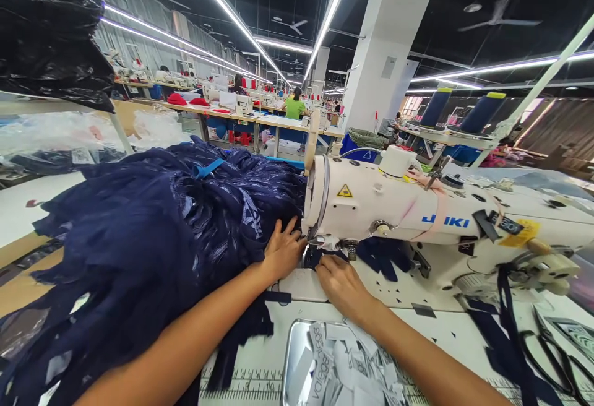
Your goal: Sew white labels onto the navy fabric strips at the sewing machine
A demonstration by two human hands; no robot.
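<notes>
A white sewing machine [380, 202] stands in front of me, its needle area partly hidden by my hands. My left hand [284, 250] lies just left of the needle with its fingers spread, touching the navy fabric [250, 239] beside the machine head. Close to the needle on the right, my right hand [341, 282] has its fingers curled together at the edge of a small dark navy piece [312, 256]; its fingertips are mostly hidden. A large heap of navy garments [139, 257] spreads to the left, with a blue strip [208, 169] on top.
A metal tray [290, 356] of printed white labels [348, 369] sits near the front edge. Black scissors [554, 356] and navy strips [496, 332] lie at right. Fabric scraps dot the machine bed. Thread cones [482, 112] stand behind; a person in green [294, 107] sits farther off.
</notes>
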